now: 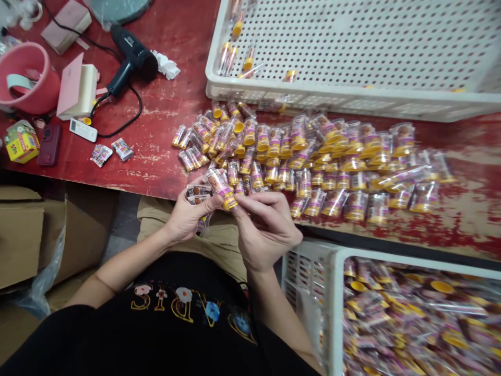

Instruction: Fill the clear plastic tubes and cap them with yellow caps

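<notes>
My left hand [188, 214] is closed around several small printed packets [198, 194], dark and white on top. A clear wrapped tube [219, 188] with a yellow end and purple print lies over them, under my left thumb. My right hand [268, 224] pinches the tube's yellow end between thumb and fingertips. Just beyond my hands, rows of similar tubes [299, 130] with yellow ends are spread along the red table [160, 136]. What sits beneath the left fingers is partly hidden.
A white perforated crate [336, 96] holding a few tubes stands at the back right. Another crate [334, 303], full of tubes, is at lower right. To the left are a hair dryer [131, 62], pink bucket [49, 78], phone [49, 145], two small packets [122, 149] and cardboard boxes [23, 235].
</notes>
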Demonstrator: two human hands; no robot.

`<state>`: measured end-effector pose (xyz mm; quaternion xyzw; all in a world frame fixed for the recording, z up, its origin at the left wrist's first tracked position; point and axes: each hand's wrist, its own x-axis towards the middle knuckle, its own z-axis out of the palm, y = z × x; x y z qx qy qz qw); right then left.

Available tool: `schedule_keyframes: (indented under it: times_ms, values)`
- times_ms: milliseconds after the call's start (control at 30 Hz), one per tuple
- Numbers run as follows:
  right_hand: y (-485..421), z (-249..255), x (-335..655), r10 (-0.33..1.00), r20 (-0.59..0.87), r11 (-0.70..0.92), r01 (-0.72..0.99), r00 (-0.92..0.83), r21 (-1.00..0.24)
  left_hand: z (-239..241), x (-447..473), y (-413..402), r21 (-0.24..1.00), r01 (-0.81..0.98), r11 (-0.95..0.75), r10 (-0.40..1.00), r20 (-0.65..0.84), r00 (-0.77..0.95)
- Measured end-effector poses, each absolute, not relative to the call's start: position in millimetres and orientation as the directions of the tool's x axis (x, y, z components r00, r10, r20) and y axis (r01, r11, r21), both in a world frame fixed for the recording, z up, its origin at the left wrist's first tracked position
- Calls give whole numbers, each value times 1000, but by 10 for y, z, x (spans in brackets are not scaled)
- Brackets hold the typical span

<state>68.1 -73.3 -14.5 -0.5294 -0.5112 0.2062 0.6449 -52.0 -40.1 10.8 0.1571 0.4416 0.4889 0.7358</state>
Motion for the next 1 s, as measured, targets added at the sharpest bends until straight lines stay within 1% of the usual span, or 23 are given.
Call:
schedule_keyframes:
  times_ms: [200,300,433,567,667,733,767,833,900,933,1000]
  values:
    - [-651,-220,645,813,451,345,318,368,-883,2,-598,-348,655,-594,467,847,-524,89]
    - [-633,-233,620,796,480,363,343,370,-866,-24,-629,-337,646,-602,470,846,-525,97]
    - [-642,-227,593,767,519,391,367,377,-844,-35,-645,-339,659,-569,491,838,-535,105]
    - [-473,-331,554,781,529,401,383,331,-832,-126,-649,-269,677,-592,437,869,-489,82]
    - [-114,-501,500,776,546,413,401,315,-818,-247,-685,-126,685,-625,375,859,-510,-43]
    - [176,-590,492,762,572,413,451,304,-791,-316,-749,-21,672,-634,384,815,-569,-109]
    - [323,-610,513,768,581,412,489,268,-769,-343,-794,23,664,-637,393,797,-591,-124]
    - [631,-594,620,803,577,415,555,148,-721,-384,-900,87,656,-647,388,788,-601,-137]
    - [1019,-517,806,834,549,410,610,50,-678,-417,-999,123,657,-660,364,806,-577,-129]
    - [1264,-468,912,844,534,389,644,36,-658,-433,-1035,136,659,-662,357,817,-563,-121]
    - [1859,-380,1096,877,475,273,739,71,-616,-457,-1061,161,671,-652,355,830,-547,-111]
